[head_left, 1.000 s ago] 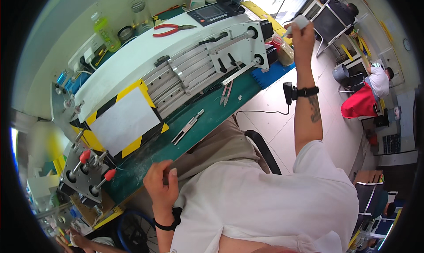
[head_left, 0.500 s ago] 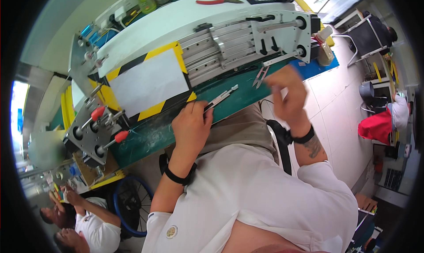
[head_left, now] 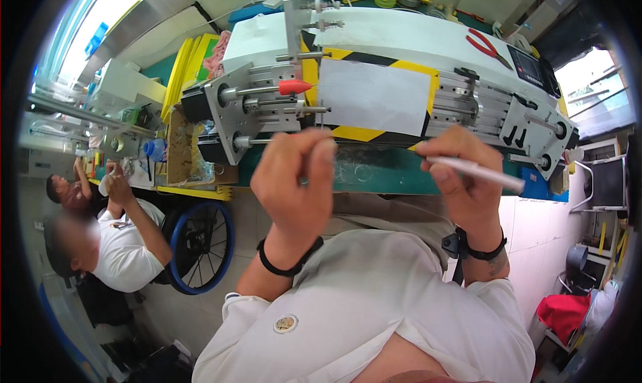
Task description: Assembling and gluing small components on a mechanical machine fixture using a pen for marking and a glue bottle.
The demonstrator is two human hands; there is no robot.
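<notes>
My left hand [head_left: 294, 176] is closed in a pinch in front of the lower metal rod of a clamp frame [head_left: 224, 115]. Its fingertips hide that rod's end, and whatever they may hold does not show. Just above, a red tip [head_left: 294, 87] caps the upper rod. My right hand [head_left: 468, 172] grips a slender whitish tool [head_left: 491, 174], which points right and is blurred, so its kind is unclear. Between and beyond the hands, a white sheet [head_left: 374, 97] with a yellow-and-black striped border lies on the metal rail machine [head_left: 461, 105].
Red-handled pliers [head_left: 488, 49] and a dark control screen [head_left: 533, 69] sit on the white casing at the back. A cardboard box [head_left: 184, 146] stands left of the frame. Another person [head_left: 127, 229] works at the far left beside a blue-rimmed wheel [head_left: 198, 248].
My view has swung left. My left hand has left the slender tool near the table's front edge and is now by the clamp rods. My right hand now holds a whitish tool.
</notes>
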